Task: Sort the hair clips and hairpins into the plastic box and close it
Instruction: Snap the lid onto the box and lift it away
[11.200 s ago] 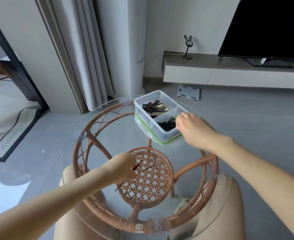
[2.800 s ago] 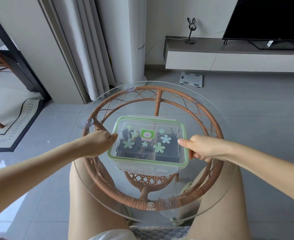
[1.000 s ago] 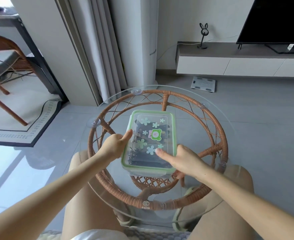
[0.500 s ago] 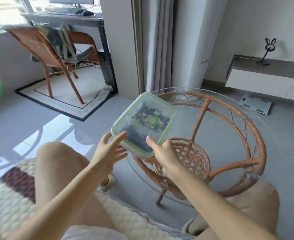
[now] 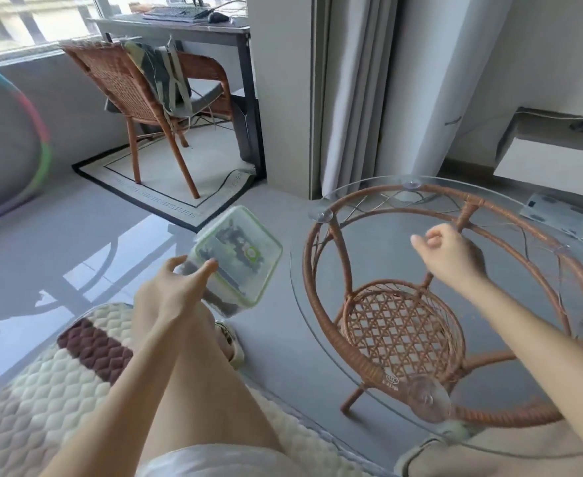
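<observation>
One plastic box (image 5: pixel 238 256), one glass table (image 5: pixel 379 249), one rattan chair (image 5: pixel 128 87), one left hand (image 5: pixel 169 290), one right hand (image 5: pixel 451 256).

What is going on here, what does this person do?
A seated person grips the plastic box in the left hand, holding it in the air left of the glass table. Its green-rimmed lid is on, and dark clips show inside. The right hand hangs loosely curled over the table, holding nothing.

worn: pale whitish shorts (image 5: pixel 211 459) | foot: light open sandal (image 5: pixel 229 340) | forearms (image 5: pixel 530 335), legs (image 5: pixel 211 380): bare
</observation>
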The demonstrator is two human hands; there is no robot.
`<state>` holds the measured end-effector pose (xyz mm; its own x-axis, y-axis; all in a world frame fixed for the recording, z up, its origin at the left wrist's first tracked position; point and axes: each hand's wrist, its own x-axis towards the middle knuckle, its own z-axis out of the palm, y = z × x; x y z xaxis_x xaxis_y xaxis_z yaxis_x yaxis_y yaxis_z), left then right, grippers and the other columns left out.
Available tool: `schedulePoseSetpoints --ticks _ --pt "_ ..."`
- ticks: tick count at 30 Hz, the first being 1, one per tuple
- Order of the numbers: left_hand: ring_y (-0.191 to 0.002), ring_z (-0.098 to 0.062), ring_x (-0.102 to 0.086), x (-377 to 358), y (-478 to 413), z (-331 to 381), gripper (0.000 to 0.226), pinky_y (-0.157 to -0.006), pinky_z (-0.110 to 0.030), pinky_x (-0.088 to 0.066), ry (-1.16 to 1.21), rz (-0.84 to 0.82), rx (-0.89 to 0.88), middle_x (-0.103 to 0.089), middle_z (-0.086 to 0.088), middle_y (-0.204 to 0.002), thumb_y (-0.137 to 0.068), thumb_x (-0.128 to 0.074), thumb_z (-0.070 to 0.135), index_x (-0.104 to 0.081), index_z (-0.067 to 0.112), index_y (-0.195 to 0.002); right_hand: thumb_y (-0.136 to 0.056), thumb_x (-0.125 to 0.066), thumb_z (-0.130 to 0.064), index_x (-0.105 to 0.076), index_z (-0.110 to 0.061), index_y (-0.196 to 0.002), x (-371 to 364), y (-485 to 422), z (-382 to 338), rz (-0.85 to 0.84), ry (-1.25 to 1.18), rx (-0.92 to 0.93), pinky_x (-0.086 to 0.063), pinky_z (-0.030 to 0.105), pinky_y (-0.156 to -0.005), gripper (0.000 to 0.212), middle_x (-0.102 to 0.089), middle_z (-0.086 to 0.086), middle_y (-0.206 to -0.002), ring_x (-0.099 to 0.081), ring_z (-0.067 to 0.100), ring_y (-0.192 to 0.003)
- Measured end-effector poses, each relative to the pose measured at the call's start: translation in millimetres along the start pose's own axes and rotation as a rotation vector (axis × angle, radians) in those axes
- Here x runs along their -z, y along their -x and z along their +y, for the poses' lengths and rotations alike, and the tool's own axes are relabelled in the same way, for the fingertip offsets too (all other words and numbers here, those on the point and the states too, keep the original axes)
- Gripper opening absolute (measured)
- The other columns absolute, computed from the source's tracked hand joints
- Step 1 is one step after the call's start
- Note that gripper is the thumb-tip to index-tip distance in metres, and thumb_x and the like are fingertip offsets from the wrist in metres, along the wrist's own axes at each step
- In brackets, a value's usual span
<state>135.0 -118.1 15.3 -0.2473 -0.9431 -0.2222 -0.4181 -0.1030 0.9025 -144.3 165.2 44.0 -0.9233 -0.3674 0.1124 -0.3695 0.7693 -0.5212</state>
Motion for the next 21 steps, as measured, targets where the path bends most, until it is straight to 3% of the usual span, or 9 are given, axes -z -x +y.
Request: schedulePoseSetpoints --ticks 3,6,9,10,12,14,18,21 --pt "-0.070 -0.022 -0.067 -17.9 -14.5 -8.9 0.073 -0.070 -0.039 -0.060 -0.017 -0.130 0.090 -0.068 -0.009 -0.093 -0.058 -0.079 0.048 -0.058 0.016 -0.120 -0.090 -0.047 -0.044 -0.051 -0.009 -0.118 2.6 -13.1 34.5 0.056 0.227 0.012 -0.043 0.036 -0.073 0.044 -0.065 0.017 -0.111 -0.061 0.038 -0.097" --pt "-0.083 -0.030 -0.066 -37.8 -24.9 -29.9 0.058 -0.065 -0.036 -0.059 -0.019 -0.321 0.250 -0.060 -0.015 -0.106 -0.066 -0.080 0.039 -0.061 0.009 -0.113 -0.091 -0.048 -0.037 -0.050 -0.005 -0.117 2.7 -22.8 61.5 0.085 0.354 0.026 -0.045 0.039 -0.073 0.042 -0.065 0.023 -0.107 -0.060 0.041 -0.097" --pt "-0.086 -0.029 -0.062 -54.9 -30.8 -55.5 0.041 -0.081 -0.043 -0.057 -0.022 -0.496 0.441 -0.056 -0.018 -0.116 -0.075 -0.075 0.033 -0.060 0.013 -0.108 -0.092 -0.046 -0.035 -0.049 -0.001 -0.121 1.4 -29.2 83.9 0.050 0.425 0.017 -0.044 0.044 -0.086 0.044 -0.059 0.025 -0.120 -0.055 0.042 -0.109" --pt "-0.089 -0.030 -0.060 -63.9 -32.5 -61.1 0.044 -0.086 -0.045 -0.054 -0.013 -0.566 0.529 -0.052 -0.020 -0.122 -0.077 -0.073 0.029 -0.056 0.012 -0.113 -0.093 -0.044 -0.035 -0.049 0.000 -0.123 -0.2 -31.8 91.4 0.036 0.434 0.018 -0.041 0.045 -0.093 0.046 -0.055 0.025 -0.126 -0.051 0.041 -0.115" --pt "-0.098 -0.035 -0.057 -80.3 -32.0 -71.0 0.058 -0.079 -0.044 -0.055 0.009 -0.606 0.651 -0.046 -0.027 -0.122 -0.072 -0.078 0.025 -0.046 0.010 -0.119 -0.094 -0.041 -0.034 -0.046 0.002 -0.127 -4.3 -33.1 101.8 0.021 0.409 0.038 -0.031 0.044 -0.105 0.049 -0.046 0.022 -0.137 -0.041 0.037 -0.126" --pt "-0.096 -0.038 -0.058 -102.3 -28.7 -80.4 0.060 -0.071 -0.044 -0.056 0.010 -0.647 0.634 -0.049 -0.028 -0.109 -0.068 -0.081 0.026 -0.045 0.014 -0.114 -0.094 -0.039 -0.037 -0.044 -0.001 -0.130 -6.9 -35.6 106.7 0.019 0.413 0.031 -0.028 0.044 -0.107 0.051 -0.042 0.019 -0.141 -0.037 0.035 -0.130" --pt "-0.088 -0.037 -0.064 -141.9 -7.7 -91.4 0.040 -0.079 -0.041 -0.058 0.010 -0.827 0.536 -0.058 -0.030 -0.106 -0.082 -0.068 0.027 -0.056 0.007 -0.114 -0.094 -0.036 -0.042 -0.046 -0.003 -0.129 -9.4 -32.6 106.7 0.037 0.427 0.036 -0.031 0.045 -0.106 0.054 -0.044 0.018 -0.140 -0.039 0.036 -0.129" --pt "-0.068 -0.023 -0.067 -179.5 6.9 -91.4 0.011 -0.064 -0.032 -0.059 0.096 -0.941 0.484 -0.061 -0.020 -0.082 -0.087 -0.061 0.016 -0.068 0.007 -0.088 -0.093 -0.038 -0.039 -0.046 -0.004 -0.130 -12.1 -31.5 108.0 0.060 0.414 0.039 -0.029 0.046 -0.109 0.052 -0.044 0.018 -0.141 -0.036 0.035 -0.132"
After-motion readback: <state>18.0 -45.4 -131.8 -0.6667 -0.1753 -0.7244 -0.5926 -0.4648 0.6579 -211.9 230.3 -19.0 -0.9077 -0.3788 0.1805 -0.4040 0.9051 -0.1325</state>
